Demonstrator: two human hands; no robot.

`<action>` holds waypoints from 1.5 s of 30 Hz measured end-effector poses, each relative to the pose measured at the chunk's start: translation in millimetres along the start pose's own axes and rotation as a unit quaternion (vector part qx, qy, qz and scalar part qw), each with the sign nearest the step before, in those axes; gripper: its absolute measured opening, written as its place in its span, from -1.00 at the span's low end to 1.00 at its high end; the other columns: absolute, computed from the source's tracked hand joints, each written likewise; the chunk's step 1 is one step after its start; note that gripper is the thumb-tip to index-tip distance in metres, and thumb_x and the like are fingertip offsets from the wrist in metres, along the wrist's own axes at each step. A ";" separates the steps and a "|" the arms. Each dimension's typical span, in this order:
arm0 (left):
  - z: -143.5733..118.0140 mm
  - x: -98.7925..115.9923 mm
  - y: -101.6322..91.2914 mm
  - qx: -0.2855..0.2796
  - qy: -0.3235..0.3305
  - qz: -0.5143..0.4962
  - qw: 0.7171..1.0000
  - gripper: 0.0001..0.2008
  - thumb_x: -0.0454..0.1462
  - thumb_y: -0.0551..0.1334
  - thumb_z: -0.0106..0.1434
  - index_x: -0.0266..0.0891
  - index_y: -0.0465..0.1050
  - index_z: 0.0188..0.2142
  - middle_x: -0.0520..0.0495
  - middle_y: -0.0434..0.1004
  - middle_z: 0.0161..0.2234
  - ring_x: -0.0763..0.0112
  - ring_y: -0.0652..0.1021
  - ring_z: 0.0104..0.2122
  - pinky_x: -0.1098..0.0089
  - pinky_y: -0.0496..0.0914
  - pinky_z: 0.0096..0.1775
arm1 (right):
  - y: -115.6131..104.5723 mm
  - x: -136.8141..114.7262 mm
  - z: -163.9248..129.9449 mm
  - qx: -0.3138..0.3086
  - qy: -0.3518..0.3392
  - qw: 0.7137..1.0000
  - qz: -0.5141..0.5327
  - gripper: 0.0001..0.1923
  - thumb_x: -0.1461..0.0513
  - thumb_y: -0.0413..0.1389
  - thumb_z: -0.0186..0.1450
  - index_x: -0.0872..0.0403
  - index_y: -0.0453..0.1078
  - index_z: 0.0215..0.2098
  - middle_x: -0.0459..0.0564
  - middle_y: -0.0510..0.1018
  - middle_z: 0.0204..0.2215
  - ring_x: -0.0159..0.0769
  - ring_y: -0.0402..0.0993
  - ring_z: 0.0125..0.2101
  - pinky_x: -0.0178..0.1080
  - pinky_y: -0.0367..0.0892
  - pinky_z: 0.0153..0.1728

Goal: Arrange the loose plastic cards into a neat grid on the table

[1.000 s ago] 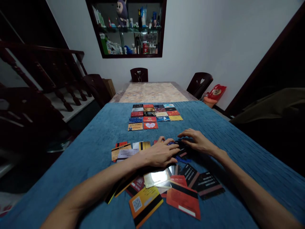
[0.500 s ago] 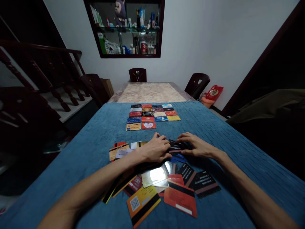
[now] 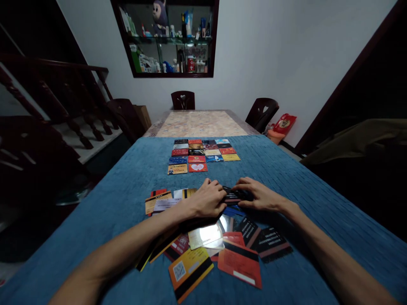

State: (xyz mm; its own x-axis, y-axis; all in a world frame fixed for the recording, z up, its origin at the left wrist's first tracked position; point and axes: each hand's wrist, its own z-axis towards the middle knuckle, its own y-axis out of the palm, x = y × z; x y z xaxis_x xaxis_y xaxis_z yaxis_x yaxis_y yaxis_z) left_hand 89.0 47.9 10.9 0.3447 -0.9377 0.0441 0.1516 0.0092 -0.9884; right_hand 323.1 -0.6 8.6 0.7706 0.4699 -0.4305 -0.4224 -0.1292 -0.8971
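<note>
My left hand [image 3: 208, 198] and my right hand [image 3: 258, 195] meet over a blue cloth [image 3: 302, 178], both gripping one dark card [image 3: 234, 195] by its ends, just above the cloth. Below the hands lies a loose heap of plastic cards [image 3: 219, 250], mostly face down with magnetic stripes showing. An orange card with a QR code [image 3: 190, 272] sits nearest me. A few more loose cards [image 3: 160, 199] lie left of my left hand. Farther up the cloth, cards are set face up in a neat grid [image 3: 200, 155].
The blue cloth covers the near part of a long table; its far end shows a pale patterned top [image 3: 200, 123]. Dark wooden chairs [image 3: 262, 112] stand around it. A stair railing [image 3: 57, 97] runs on the left, a wall cabinet [image 3: 168, 38] hangs behind.
Both hands have closed in on the dark card and lifted it off the heap; before, they lay flat on the cards. My view shifted slightly.
</note>
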 end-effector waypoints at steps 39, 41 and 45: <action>5.6 -34.6 7.2 0.108 -0.102 -0.158 0.976 -0.75 -0.45 0.14 0.22 -0.28 0.55 -0.18 -0.13 0.64 -0.22 0.27 0.59 -0.21 0.35 0.41 -0.15 | 27.2 15.6 8.1 0.245 -0.074 0.960 -0.115 -0.76 0.23 -0.03 0.42 0.04 0.36 0.01 0.08 0.59 -0.27 -0.14 0.50 -0.28 -0.11 0.43 -0.27; 5.5 -37.8 5.3 0.121 -0.103 -0.176 0.971 -0.74 -0.47 0.13 0.21 -0.29 0.55 -0.18 -0.13 0.64 -0.24 0.29 0.59 -0.24 0.37 0.42 -0.18 | 26.5 12.4 8.8 0.251 -0.084 0.956 -0.128 -0.75 0.23 0.00 0.41 0.05 0.34 0.04 0.09 0.58 -0.24 -0.13 0.49 -0.26 -0.11 0.41 -0.26; 4.7 -43.7 -0.3 0.143 -0.106 -0.193 0.965 -0.72 -0.48 0.12 0.20 -0.30 0.56 -0.20 -0.12 0.64 -0.28 0.31 0.60 -0.27 0.38 0.42 -0.19 | 26.4 7.3 10.2 0.271 -0.093 0.944 -0.161 -0.65 0.19 0.09 0.37 0.07 0.28 0.11 0.13 0.55 -0.16 -0.08 0.46 -0.18 -0.08 0.40 -0.22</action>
State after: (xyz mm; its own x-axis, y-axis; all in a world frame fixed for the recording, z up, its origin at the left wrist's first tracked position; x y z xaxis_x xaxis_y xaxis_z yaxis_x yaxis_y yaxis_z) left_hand 78.2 90.4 10.0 0.3888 -0.7982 0.4601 0.5463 -0.2025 -0.8128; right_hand 312.7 8.3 -17.2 0.8243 0.5613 -0.0745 -0.4026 0.4885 -0.7741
